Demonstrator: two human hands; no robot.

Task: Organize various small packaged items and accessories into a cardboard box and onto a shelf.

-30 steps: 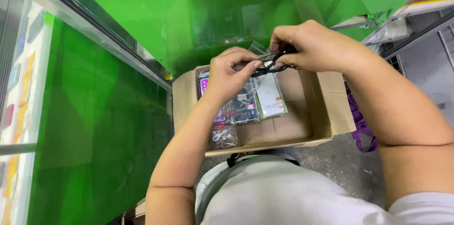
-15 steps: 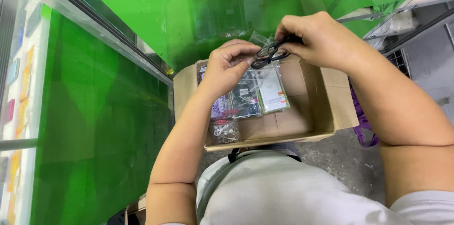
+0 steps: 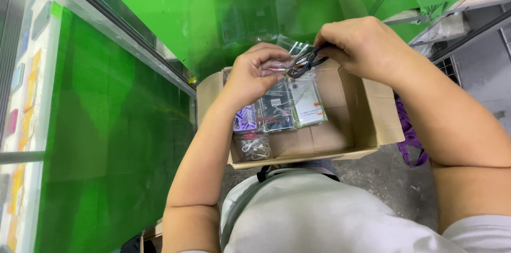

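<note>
My left hand (image 3: 254,76) and my right hand (image 3: 355,44) meet above an open cardboard box (image 3: 372,112). Between them is a clear plastic bag (image 3: 291,48) and a coiled black cable (image 3: 308,61). The left hand pinches the bag's edge. The right hand's fingers grip the cable at the bag's mouth. Inside the box lie flat packaged items: a white and green pack (image 3: 307,103), a dark pack (image 3: 277,106), a purple pack (image 3: 245,119) and a small bag of white earphones (image 3: 254,148).
A green glass display case (image 3: 122,114) with a metal frame stands to the left and behind the box. A purple bag (image 3: 407,141) lies right of the box on the grey floor (image 3: 388,184). Shelves (image 3: 468,8) stand at the top right.
Both hands have shifted slightly up and to the right with the cable. The clear bag now shows more plainly between the hands.
</note>
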